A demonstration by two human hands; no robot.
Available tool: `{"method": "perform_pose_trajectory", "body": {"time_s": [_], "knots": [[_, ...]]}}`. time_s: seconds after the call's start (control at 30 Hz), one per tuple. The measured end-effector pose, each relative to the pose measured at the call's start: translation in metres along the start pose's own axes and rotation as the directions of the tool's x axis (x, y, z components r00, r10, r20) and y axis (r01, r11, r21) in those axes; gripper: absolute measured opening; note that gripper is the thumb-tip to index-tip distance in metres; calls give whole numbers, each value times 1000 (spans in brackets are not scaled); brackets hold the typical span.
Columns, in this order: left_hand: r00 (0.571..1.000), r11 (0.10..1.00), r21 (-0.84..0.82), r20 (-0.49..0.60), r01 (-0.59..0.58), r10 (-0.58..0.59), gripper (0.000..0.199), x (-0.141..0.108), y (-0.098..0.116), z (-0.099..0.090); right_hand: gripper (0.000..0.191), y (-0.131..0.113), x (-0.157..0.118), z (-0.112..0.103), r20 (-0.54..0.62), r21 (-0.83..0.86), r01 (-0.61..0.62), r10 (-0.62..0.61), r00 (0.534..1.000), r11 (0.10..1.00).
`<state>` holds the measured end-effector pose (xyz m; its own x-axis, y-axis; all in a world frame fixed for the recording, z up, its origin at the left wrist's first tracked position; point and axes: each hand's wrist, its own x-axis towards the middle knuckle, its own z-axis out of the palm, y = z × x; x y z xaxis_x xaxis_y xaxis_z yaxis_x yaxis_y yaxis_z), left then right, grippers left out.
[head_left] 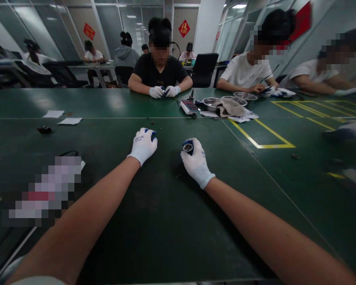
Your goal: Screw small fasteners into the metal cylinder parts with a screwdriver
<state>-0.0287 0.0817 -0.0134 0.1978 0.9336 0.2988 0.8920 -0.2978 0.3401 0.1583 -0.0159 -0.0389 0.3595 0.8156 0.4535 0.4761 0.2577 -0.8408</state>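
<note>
Our forearms [95,206] reach across the table [154,233], our right hand [195,160] wrapping its fingers round a cylinder [188,148], end facing us, probably to keep it visible, while our left hand [144,145] half-curls, whether holding anything we cannot tell.

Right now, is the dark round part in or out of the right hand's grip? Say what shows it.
In: the right hand curls around the dark round part, leaving its end showing.
</note>
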Motion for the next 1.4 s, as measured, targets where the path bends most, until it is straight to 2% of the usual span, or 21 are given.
{"method": "perform_pose_trajectory", "body": {"time_s": [0.13, 0.37, 0.5, 0.6, 0.8, 0.97, 1.13, 1.27, 1.4], "knots": [[999, 991, 134, 40, 17, -22, 50, 41, -11, 3, 18, -5, -3, 0, 18, -21, 9, -9, 1000, 1000], [994, 988, 111, 11, 106, -108, 67, 105, -28, 16, 15, -14, -10, -1, 53, -49, 36, -34, 998, 998], [987, 988, 98, 104, 116, -127, 78, 136, -38, 24, 15, -16, -11, -2, 77, -43, 34, -31, 997, 999], [977, 991, 130, 203, 45, -70, 82, 149, -37, 30, 14, -18, -11, -2, 104, -30, 42, -39, 994, 999], [960, 985, 115, 263, -131, 97, 80, 155, -18, 45, 15, -20, -9, 1, 113, -16, 33, -31, 993, 999], [942, 979, 64, 292, -191, 165, 74, 161, 0, 53, 15, -21, -10, 3, 101, -37, 23, -19, 995, 999], [911, 967, 16, 339, -255, 234, 65, 165, 8, 55, 16, -22, -10, 2, 106, -34, 23, -19, 994, 999], [909, 961, -4, 324, -276, 262, 61, 152, 8, 48, 16, -20, -9, 2, 110, -24, 20, -17, 994, 1000], [900, 949, -45, 307, -312, 310, 59, 122, 7, 40, 16, -17, -8, 3, 104, -15, 16, -14, 994, 1000]]}}
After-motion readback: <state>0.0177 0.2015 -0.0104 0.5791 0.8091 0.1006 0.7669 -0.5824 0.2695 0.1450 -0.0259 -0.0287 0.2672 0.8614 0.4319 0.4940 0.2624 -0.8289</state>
